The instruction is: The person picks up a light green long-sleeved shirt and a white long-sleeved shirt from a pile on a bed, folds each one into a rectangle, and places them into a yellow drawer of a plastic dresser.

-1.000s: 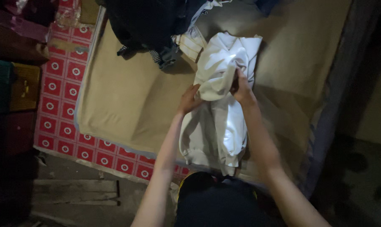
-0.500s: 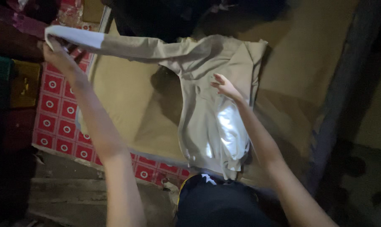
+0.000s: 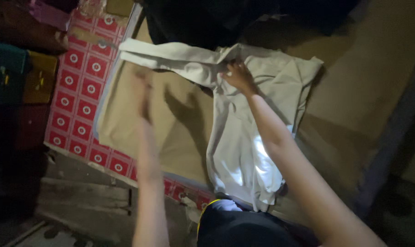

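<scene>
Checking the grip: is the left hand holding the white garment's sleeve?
No, the left hand hovers blurred above the tan sheet, clear of the sleeve.

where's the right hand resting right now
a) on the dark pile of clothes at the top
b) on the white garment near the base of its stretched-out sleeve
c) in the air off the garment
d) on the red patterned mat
b) the right hand presses on the white garment where its sleeve stretches out to the left, while the blurred left hand is in the air over the tan sheet.

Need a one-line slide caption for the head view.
Right hand presses a white long-sleeved fabric garment spread on a tan sheet; blurred left hand hovers beside its outstretched sleeve.
</scene>
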